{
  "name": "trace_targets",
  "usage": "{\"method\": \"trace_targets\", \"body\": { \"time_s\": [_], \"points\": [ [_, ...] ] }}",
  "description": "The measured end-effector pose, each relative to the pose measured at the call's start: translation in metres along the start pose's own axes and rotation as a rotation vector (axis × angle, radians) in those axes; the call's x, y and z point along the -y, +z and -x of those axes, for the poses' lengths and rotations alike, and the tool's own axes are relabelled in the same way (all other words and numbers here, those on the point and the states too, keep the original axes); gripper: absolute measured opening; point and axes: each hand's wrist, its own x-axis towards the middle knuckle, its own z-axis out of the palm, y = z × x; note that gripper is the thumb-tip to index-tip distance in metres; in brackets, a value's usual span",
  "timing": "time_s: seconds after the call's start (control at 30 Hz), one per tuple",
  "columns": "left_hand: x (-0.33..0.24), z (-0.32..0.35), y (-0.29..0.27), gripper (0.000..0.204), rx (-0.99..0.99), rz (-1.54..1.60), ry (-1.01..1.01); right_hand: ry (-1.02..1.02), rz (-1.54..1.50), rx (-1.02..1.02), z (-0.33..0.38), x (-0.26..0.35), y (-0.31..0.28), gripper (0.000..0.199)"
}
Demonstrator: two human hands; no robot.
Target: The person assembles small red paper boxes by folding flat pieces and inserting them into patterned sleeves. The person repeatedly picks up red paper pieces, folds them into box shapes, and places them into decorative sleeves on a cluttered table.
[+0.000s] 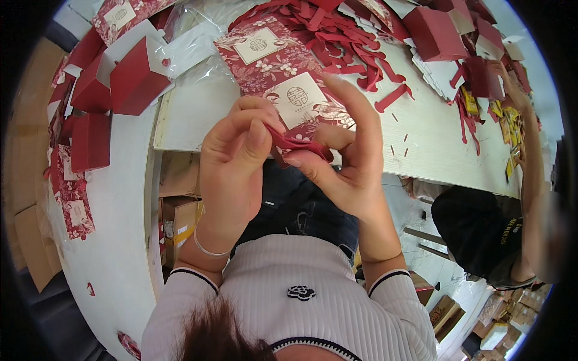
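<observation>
My left hand (236,157) is closed, its thumb and fingers pinching one end of a dark red ribbon strip (296,143). At the strip's other end, my right hand (349,153) grips it between thumb and bent fingers, with the index finger raised. Right behind the ribbon is a red floral-printed paper box panel (298,99) with a cream label. My fingers partly cover its near edge, so I cannot tell whether they also hold it. A similar floral panel (259,45) with a cream label lies just beyond, on the white table (186,117).
Loose red ribbon strips (337,45) are heaped at the back. Open red boxes (139,75) stand at the left, and more red boxes (436,33) at the far right. Beside those lie small yellow packets (512,129). Another person's arm (521,99) reaches in on the right.
</observation>
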Motion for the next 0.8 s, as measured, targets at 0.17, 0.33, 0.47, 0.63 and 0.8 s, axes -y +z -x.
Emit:
{"method": "trace_targets", "body": {
  "time_s": [0.17,0.33,0.47,0.63,0.8],
  "points": [
    [-0.002,0.007,0.002,0.015,0.012,-0.27,0.137,-0.142,0.108,0.243,-0.003,-0.001,-0.015,0.016],
    [0.001,0.006,0.004,0.015,0.047,-0.402,0.141,-0.04,-0.033,0.135,-0.002,-0.004,-0.009,0.011],
    [0.001,-0.012,-0.003,0.021,-0.164,-0.355,0.072,0.076,0.249,-0.024,-0.014,-0.007,-0.018,0.008],
    [0.018,-0.053,-0.067,0.031,-0.167,-0.912,-0.344,0.271,-0.042,-0.059,-0.028,-0.037,-0.029,0.012],
    [0.027,-0.062,-0.048,0.025,-0.1,-0.439,-0.284,0.308,-0.093,-0.027,-0.026,-0.032,-0.029,0.014]
  ]
}}
